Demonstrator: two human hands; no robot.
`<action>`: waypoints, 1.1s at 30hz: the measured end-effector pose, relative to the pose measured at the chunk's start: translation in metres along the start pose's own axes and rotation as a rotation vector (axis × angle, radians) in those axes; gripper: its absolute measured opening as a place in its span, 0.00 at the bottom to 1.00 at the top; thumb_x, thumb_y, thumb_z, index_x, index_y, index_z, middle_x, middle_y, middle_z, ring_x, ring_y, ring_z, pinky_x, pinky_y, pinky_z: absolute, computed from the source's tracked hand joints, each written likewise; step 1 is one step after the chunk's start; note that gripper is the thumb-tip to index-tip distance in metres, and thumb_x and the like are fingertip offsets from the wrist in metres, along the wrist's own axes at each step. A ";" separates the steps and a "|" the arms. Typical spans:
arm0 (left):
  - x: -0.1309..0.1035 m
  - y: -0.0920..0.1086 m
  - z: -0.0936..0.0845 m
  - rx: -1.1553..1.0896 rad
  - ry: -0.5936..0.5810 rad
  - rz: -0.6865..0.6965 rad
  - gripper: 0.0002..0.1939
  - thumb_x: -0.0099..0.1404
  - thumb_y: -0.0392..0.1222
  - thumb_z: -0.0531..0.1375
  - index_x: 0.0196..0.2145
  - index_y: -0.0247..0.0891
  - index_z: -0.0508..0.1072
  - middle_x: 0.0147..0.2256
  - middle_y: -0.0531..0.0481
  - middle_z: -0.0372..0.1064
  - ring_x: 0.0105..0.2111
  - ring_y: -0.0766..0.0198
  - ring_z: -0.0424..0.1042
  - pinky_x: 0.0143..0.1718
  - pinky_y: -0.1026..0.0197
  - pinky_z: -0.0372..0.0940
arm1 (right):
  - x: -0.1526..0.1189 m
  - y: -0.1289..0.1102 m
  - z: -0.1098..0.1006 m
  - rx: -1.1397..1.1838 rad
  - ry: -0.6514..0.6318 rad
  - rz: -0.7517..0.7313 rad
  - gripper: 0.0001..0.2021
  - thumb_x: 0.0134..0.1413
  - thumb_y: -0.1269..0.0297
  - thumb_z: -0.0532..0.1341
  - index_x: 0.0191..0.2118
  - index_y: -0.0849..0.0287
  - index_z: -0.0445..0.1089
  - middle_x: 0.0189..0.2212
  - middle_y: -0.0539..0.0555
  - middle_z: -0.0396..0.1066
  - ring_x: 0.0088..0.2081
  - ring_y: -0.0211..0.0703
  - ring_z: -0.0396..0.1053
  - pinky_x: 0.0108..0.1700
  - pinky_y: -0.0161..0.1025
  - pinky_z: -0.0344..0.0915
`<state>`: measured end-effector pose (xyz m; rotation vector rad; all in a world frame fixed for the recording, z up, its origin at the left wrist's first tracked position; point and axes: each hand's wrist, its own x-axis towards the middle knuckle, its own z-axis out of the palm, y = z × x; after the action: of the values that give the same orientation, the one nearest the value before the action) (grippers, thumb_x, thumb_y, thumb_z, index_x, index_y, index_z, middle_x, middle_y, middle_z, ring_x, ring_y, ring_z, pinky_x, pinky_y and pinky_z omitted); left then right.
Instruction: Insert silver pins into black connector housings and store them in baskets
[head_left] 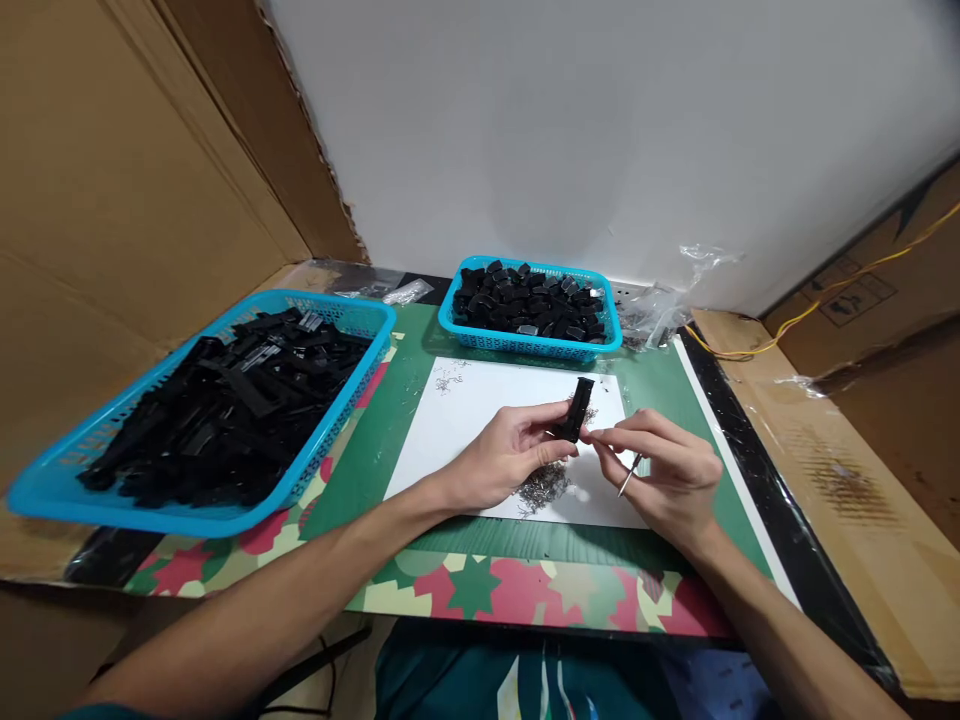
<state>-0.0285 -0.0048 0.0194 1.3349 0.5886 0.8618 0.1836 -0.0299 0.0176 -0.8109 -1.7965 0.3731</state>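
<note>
Left-hand grip closed, a person holds a slim black part between thumb and fingers, the piece standing nearly upright with its top leaning a little to the right. Right-hand grip is drawn in close beside it, its thumb and forefinger pinched near the part's lower end; whether a small piece sits between those fingertips cannot be told. Held within the same right hand is a thin metal tool, its bare end slanting down and to the left.

Both hands work above a white sheet laid on a green worktop, which is edged at the front with a red, green and cream pattern. On the sheet, below the black part, lies a pile of tiny metal pieces, with a smaller scatter near the far left corner.

At left, a large blue basket is heaped with long black parts. At the back, near a white wall, a smaller blue basket is filled with short black pieces. Crumpled clear plastic lies just beside it on the right, where a yellow cable runs across cardboard. More cardboard rises at far left.
</note>
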 end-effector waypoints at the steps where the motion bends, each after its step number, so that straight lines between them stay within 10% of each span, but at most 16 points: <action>1: 0.000 0.000 0.000 0.009 0.011 0.016 0.23 0.67 0.42 0.68 0.58 0.36 0.77 0.59 0.39 0.73 0.59 0.49 0.72 0.62 0.50 0.67 | 0.000 -0.001 0.000 -0.021 -0.012 -0.058 0.15 0.57 0.80 0.67 0.45 0.55 0.81 0.31 0.53 0.77 0.30 0.41 0.72 0.31 0.39 0.68; 33: -0.001 0.005 -0.001 0.286 0.026 0.029 0.14 0.69 0.38 0.65 0.50 0.34 0.81 0.49 0.41 0.80 0.53 0.51 0.77 0.57 0.52 0.70 | -0.003 0.005 -0.002 -0.150 -0.114 -0.287 0.18 0.60 0.81 0.66 0.53 0.58 0.75 0.29 0.54 0.75 0.28 0.40 0.62 0.30 0.40 0.63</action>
<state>-0.0308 -0.0047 0.0239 1.5956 0.7351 0.8411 0.1872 -0.0288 0.0132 -0.6307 -2.0328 0.0989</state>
